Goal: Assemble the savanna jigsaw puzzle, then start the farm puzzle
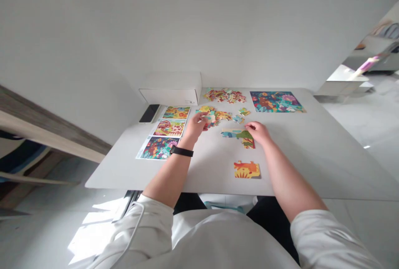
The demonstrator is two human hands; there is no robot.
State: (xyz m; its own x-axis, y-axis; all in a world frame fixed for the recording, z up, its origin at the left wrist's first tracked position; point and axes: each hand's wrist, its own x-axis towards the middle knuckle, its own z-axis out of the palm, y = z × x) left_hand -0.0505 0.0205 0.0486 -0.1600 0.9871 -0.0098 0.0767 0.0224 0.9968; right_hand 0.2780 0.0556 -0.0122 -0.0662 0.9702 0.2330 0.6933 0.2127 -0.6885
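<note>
My left hand (197, 125), with a black band on its wrist, is over the near left side of a loose heap of jigsaw pieces (222, 115). Its fingers are curled around a pale puzzle piece (210, 118). My right hand (259, 132) has thumb and forefinger pinched at the upper right corner of a joined puzzle section (237, 133) in blue, green and orange. Whatever is between those fingertips is too small to tell. Closer to my body lies another joined section (247, 170), yellow and orange. Two loose pieces, one a blue puzzle piece (238, 119), lie beyond the first section.
A finished dark floral puzzle (276, 101) lies at the back right. Three picture cards (166, 128) line the left side, beside a phone (150, 113) and a white box (170, 89). A second heap of reddish pieces (225, 95) is by the wall on the white table (299, 152).
</note>
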